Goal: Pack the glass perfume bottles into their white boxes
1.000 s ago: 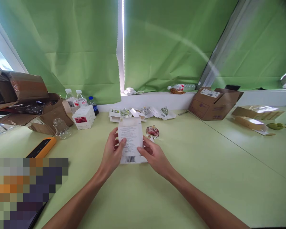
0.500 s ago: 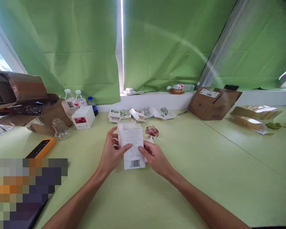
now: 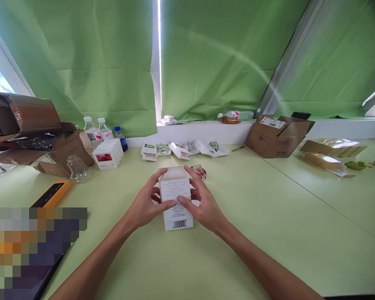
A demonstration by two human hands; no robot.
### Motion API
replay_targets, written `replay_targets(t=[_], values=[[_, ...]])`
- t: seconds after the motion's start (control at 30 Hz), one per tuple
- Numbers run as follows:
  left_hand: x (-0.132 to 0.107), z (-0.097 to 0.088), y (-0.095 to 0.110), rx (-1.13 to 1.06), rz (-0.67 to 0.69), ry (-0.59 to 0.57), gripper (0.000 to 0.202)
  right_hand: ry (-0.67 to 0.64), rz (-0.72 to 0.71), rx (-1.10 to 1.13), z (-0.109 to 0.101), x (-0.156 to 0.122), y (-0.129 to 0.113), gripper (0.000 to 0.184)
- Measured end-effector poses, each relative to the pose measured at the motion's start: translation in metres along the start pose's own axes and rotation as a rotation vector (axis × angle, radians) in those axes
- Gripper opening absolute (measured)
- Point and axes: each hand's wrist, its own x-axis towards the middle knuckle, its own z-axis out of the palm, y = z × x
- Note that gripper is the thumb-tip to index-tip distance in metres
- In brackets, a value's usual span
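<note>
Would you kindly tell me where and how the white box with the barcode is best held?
I'd take the white box by its two long sides, coming from left and right at once, as the left hand and right hand do, thumbs on the printed face. It is flat-sided, so opposite sides should take an even squeeze; its top end looks open and might bend.

My bare arms (image 3: 95, 258) reach forward and come close together in front. My left hand (image 3: 148, 204) and right hand (image 3: 206, 204) curl inward, with thumbs (image 3: 167, 205) nearly meeting.
</note>
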Motion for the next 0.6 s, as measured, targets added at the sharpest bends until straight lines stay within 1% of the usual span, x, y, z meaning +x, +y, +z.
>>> replay_targets(t=[0.27, 0.43, 0.6], values=[[-0.0029, -0.0025, 0.0050, -0.019, 0.015, -0.083, 0.063, -0.050, -0.019, -0.027, -0.0025, -0.0022, -0.0013, 0.062], [-0.0030, -0.0037, 0.0050, -0.106, -0.008, -0.060, 0.056, 0.012, -0.021, 0.028, -0.0022, -0.0010, 0.0012, 0.048], [-0.0014, -0.0036, 0.0045, -0.286, -0.038, -0.002, 0.055, 0.106, 0.016, 0.129, -0.0050, 0.0031, 0.0032, 0.037]])
